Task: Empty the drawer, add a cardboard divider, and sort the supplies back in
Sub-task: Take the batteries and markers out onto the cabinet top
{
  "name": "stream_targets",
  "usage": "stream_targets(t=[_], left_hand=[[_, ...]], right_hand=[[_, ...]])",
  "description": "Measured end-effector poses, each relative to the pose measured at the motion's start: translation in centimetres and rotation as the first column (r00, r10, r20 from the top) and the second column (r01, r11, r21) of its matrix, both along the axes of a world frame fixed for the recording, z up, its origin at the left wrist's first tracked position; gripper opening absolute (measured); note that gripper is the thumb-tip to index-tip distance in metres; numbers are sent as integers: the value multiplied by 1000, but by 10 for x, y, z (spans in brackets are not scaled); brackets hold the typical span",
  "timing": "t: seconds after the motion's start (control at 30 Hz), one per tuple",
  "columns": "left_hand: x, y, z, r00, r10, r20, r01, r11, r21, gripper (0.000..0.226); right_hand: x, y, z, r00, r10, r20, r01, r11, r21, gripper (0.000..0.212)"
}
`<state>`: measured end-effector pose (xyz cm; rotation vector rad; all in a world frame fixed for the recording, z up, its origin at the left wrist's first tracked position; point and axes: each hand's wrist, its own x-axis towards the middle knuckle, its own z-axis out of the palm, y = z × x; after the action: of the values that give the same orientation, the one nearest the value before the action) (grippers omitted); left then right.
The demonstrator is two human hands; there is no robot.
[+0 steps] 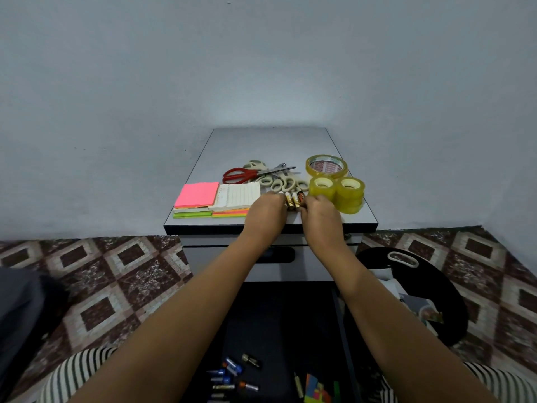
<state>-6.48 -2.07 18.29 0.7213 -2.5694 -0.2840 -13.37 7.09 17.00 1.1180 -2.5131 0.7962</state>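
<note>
Row of batteries [293,200] laid on cabinet top [261,141], hemmed between left hand [266,212] and right hand [321,212]. Fingers of both curled inward, tips set against row's ends; actual grip hidden, cannot be told. Tape rolls [343,196] stacked just right. Loose batteries [229,373] seen in open drawer [276,315].

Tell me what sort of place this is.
Probably an indoor corner of a home or small office. A small drawer cabinet stands against a plain wall on a patterned tile floor, with scissors, tape rolls and sticky notes laid out on top.
</note>
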Motion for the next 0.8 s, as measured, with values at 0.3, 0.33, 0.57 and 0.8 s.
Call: stream_targets(t=[0.3, 0.33, 0.57, 0.8], left_hand=[[-2, -2, 6, 999, -28, 25, 27, 999, 47, 16], [-3, -3, 5, 999, -27, 25, 26, 999, 40, 17], [-12, -8, 3, 1000, -10, 19, 9, 999, 34, 18], [-1, 0, 7, 999, 8, -51, -4, 997, 77, 12]], right_hand=[[1, -5, -1, 999, -20, -47, 20, 1000, 2, 14], [0, -6, 0, 999, -19, -50, 19, 1000, 6, 14], [0, -11, 0, 999, -33, -30, 33, 999, -28, 14], [3, 1, -2, 1000, 21, 22, -17, 984, -179, 16]])
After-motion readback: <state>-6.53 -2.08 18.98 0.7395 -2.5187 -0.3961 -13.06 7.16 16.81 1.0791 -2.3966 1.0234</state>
